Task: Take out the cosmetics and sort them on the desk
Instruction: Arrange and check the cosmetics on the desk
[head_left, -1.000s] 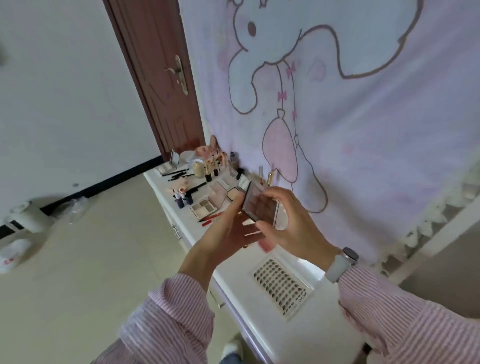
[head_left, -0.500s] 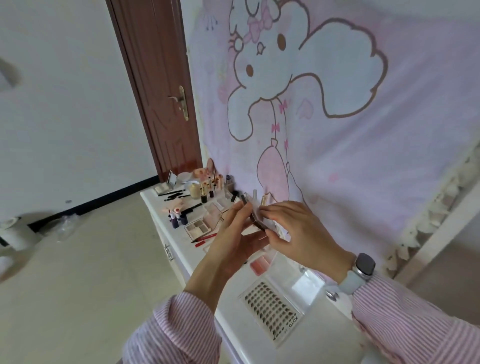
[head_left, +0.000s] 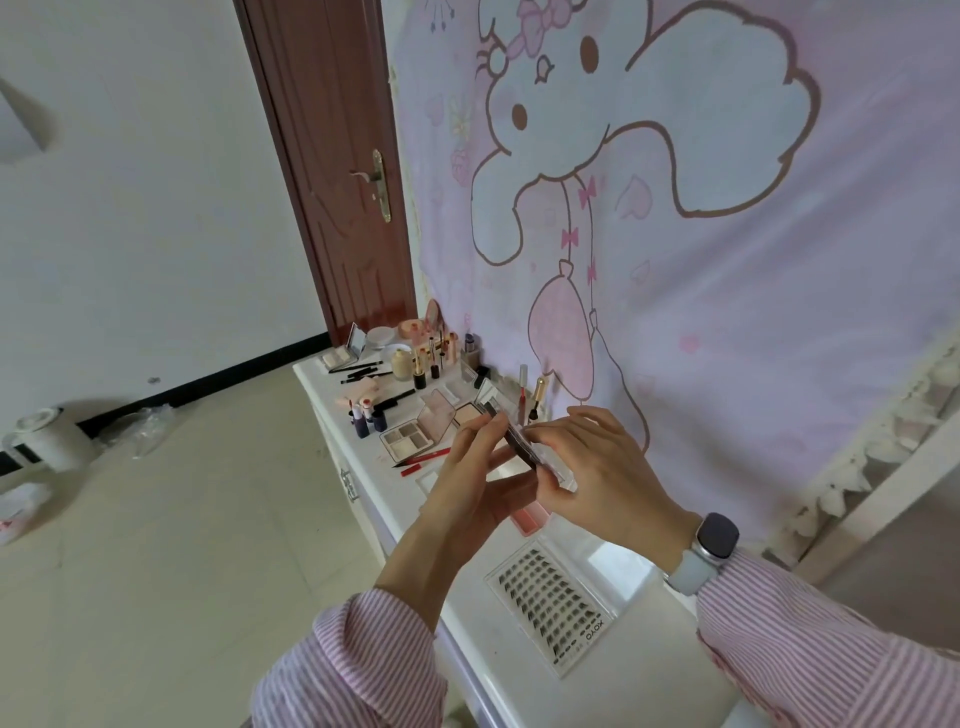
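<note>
Both hands hold a flat dark eyeshadow palette (head_left: 519, 441) with a clear lid, seen edge-on above the white desk (head_left: 524, 691). My left hand (head_left: 480, 480) grips its left side with fingers and thumb. My right hand (head_left: 597, 467) pinches its right side and lid. Beyond them on the desk lie an open grey eyeshadow palette (head_left: 408, 439), a red pencil (head_left: 423, 457), small dark bottles (head_left: 369, 418), black pencils (head_left: 361, 370) and gold lipsticks (head_left: 423, 364). A clear false-lash tray (head_left: 553, 597) lies near me, and a pink blush compact (head_left: 530, 517) shows under my hands.
A brown door (head_left: 337, 171) stands at the desk's far end. A pink cartoon cloth (head_left: 675, 208) hangs along the wall behind the desk. A white bin (head_left: 44, 439) and plastic bags sit on the tiled floor at left. A white frame (head_left: 883, 493) leans at right.
The palette, tilted face-up a second ago, now stands edge-on between both hands. My view has tilted up, so the hands and desk sit lower in the frame.
</note>
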